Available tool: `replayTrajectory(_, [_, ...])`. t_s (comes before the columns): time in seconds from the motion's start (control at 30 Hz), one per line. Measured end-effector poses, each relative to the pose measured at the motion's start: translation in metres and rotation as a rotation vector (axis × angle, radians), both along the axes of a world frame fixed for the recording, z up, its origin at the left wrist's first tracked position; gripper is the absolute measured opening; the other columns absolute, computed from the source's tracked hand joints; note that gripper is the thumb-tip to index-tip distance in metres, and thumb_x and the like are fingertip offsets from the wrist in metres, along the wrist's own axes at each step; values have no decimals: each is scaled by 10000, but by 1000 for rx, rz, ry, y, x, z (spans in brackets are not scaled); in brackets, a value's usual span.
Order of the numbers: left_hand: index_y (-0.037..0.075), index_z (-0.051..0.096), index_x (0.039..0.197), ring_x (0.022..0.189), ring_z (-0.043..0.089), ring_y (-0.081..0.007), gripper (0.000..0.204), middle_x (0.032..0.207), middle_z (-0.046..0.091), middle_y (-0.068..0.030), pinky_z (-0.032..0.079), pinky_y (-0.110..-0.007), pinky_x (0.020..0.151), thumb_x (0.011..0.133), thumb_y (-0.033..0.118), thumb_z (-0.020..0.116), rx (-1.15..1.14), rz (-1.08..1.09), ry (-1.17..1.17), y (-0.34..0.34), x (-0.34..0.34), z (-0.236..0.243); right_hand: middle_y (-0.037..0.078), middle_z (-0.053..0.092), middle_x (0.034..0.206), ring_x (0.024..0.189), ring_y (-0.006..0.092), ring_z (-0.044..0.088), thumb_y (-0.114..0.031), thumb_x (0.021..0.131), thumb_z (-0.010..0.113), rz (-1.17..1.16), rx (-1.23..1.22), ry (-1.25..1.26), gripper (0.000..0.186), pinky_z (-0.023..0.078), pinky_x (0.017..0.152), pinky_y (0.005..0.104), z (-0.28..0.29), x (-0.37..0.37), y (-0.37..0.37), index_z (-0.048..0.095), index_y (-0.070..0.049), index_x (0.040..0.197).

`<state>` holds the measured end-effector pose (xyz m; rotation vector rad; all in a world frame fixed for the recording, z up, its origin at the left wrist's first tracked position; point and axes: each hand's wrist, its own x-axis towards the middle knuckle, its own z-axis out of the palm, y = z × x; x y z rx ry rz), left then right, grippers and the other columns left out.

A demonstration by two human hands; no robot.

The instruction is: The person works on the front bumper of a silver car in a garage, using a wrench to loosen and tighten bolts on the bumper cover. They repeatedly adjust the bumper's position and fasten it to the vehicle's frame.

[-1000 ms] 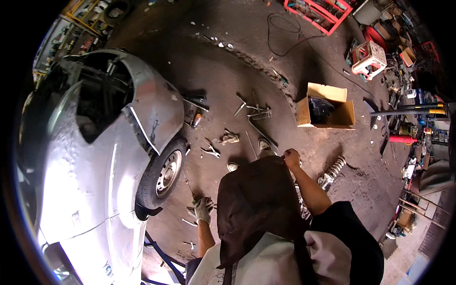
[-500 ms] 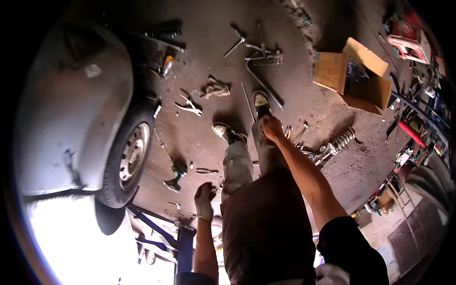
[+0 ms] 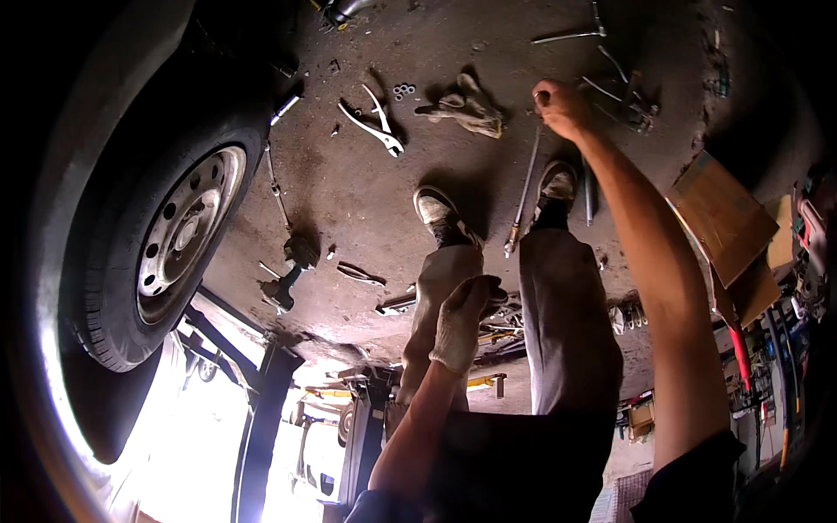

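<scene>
My right hand (image 3: 562,108) is bare and closed, reaching out over the floor ahead of my right shoe. Its curled fingers hide whatever they hold. A long thin metal bar (image 3: 525,187) with a thicker end runs between my shoes, and its far end meets the underside of this hand; I cannot tell whether the fingers grip it. My left hand (image 3: 458,324), in a pale work glove with dark fingertips, hovers in front of my left leg. Its fingers are loosely bent, and nothing shows in them. Left of the bar lie a dirty pair of gloves (image 3: 469,106) and slip-joint pliers (image 3: 375,125).
A car wheel (image 3: 187,231) stands close on the left. A cordless drill (image 3: 289,275) and dark-handled pliers (image 3: 359,275) lie on the floor beside it. Bent metal bars (image 3: 571,37) lie at the far right. An open cardboard box (image 3: 724,209) stands to the right.
My view has swung left and nearer the floor. My right hand has gone forward from beside my shin to the bar's far end. My left hand has come across in front of my leg.
</scene>
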<state>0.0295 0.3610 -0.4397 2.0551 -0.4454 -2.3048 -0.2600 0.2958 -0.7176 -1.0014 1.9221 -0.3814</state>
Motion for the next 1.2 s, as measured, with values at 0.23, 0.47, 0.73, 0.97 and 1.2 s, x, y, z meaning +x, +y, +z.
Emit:
replayTrajectory(0.23, [24,659,991,762,620,-151,224,876,665,-101,497,-285,618,968,195,516,-140,32,67,-48,32,-123,177,647,1145,1085,350,610,-197,857,612,389,-3,464,443,502,906,436,-63,-49,8,543,-81,1279])
replayTrajectory(0.47, [122,670,1063,915,657,-390,246,972,683,-202,519,-457,754,881,206,526,-820,-648,-768,-190,53,-311,140,543,1329,1076,303,579,-69,784,635,355,-154,688,620,484,908,376,-118,-164,13,449,-79,1376])
replayTrajectory(0.73, [161,622,1201,960,656,-347,445,1031,682,-145,514,-463,773,769,183,728,-947,-896,-602,-235,78,-356,207,616,1072,981,387,605,-118,897,563,318,-185,717,418,500,844,457,-85,-162,-22,492,-117,1310])
replayTrajectory(0.97, [50,575,1198,976,635,-401,407,1014,665,-197,521,-434,784,836,196,690,-1141,-1056,-350,-255,108,-366,210,592,1007,906,404,591,-176,914,591,305,-70,661,189,485,759,482,-79,-173,-52,557,-94,1081])
replayTrajectory(1.2, [31,590,796,610,594,-321,209,709,616,-145,481,-417,563,853,229,626,-1733,-1589,-304,-297,124,-331,170,547,918,861,383,582,-251,897,638,380,-500,665,180,481,719,470,21,-123,-89,586,-103,986])
